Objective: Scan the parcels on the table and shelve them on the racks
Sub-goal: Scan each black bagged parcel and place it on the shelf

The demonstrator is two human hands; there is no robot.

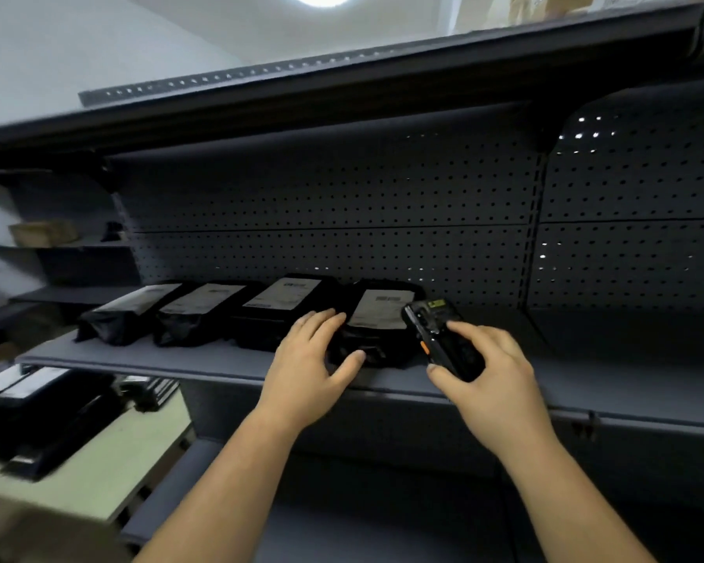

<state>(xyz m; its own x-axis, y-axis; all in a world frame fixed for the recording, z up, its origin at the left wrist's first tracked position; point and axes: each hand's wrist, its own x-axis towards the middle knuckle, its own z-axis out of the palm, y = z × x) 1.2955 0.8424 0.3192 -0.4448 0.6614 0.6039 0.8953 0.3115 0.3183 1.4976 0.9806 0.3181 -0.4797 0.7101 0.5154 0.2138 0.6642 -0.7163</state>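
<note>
Shelf (204, 361): smooth grey painted metal, matt. Back panel (342, 205): perforated sheet metal, same matt finish. Parcels (127, 319): black plastic film, wrinkled, slight sheen on the folds. Labels (383, 308): white matt paper. Scanner (444, 339): hard black plastic, semi-gloss. Table (110, 477), lower left: pale smooth top. Box (41, 233), left edge: brown cardboard.

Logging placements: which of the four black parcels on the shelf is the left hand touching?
The rightmost parcel, beside the scanner held in the right hand. The left hand rests on its near end; the other three parcels lie untouched.
</note>
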